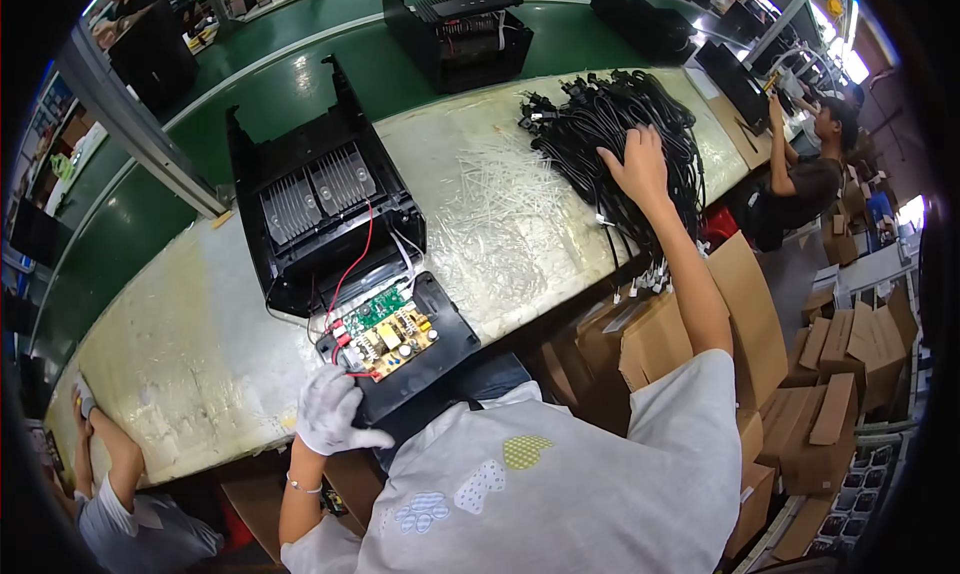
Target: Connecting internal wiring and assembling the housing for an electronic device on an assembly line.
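My right hand (641, 166), bare, rests on a heap of black power cables (590, 134) at the far right of the table, thumb spread and fingers extended. My left hand (332, 411) wears a white glove and lies against the near left corner of a black panel (455, 336). Its thumb sticks out, its fingers are loosely bent, and nothing shows within them. On that panel sits a tan and green circuit board (390, 334). Red and white wires link the board to an open black housing (325, 249) with finned metal heat sinks (318, 194) just behind it.
Loose white strips (505, 189) are scattered on the plastic-covered table (230, 374). Beyond runs a green conveyor (300, 79) carrying another black housing (460, 39). Cardboard boxes (745, 319) stand at the right. Co-workers are at the far right (805, 174) and lower left (135, 504).
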Demonstrator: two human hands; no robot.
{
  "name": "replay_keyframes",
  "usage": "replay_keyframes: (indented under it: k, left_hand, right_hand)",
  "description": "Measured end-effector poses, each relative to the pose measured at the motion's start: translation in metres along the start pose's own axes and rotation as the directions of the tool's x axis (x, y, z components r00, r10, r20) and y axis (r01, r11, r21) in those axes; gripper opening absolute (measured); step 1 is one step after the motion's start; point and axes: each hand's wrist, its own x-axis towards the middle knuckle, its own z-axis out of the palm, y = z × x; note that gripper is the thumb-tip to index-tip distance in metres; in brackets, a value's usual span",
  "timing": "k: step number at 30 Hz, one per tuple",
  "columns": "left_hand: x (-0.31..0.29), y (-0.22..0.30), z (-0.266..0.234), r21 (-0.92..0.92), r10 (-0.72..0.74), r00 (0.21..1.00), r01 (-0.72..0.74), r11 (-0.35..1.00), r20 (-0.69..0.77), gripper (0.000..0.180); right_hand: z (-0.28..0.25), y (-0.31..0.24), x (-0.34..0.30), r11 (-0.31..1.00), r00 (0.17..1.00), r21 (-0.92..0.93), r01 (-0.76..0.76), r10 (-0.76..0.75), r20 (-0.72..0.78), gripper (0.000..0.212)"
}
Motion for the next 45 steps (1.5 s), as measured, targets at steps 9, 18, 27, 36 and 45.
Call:
replay_keyframes:
  k: [9, 18, 27, 36, 45]
  left_hand:
    - [0.027, -0.026, 0.036, -0.595, -0.845, 0.510, 0.634, 0.494, -0.158, 0.040]
    - [0.044, -0.001, 0.027, 0.038, -0.463, 0.790, 0.519, 0.854, -0.401, 0.040]
    - [0.166, 0.034, -0.015, -0.874, -0.569, 0.793, 0.100, 0.475, -0.219, 0.061]
    - [0.196, -0.013, -0.073, -0.862, -0.782, 0.474, -0.484, 0.153, -0.405, 0.018]
    - [0.218, -0.052, -0.064, -0.882, -0.797, 0.390, -0.297, 0.364, -0.461, 0.025]
  right_hand:
    - [-0.055, -0.013, 0.024, 0.938, 0.967, 0.268, -0.219, 0.246, -0.072, 0.029]
    - [-0.179, -0.083, 0.029, 0.893, 0.965, 0.450, 0.021, 0.100, -0.244, 0.027]
    - [-0.225, -0.221, 0.051, -0.291, 0.805, 0.872, -0.394, -0.567, 0.175, 0.034]
    - [-0.114, -0.237, -0.012, 0.040, 0.421, 0.829, -0.559, -0.847, 0.325, 0.048]
    - [-0.091, -0.250, -0.050, -0.081, 0.731, 0.973, -0.217, -0.674, 0.107, 0.023]
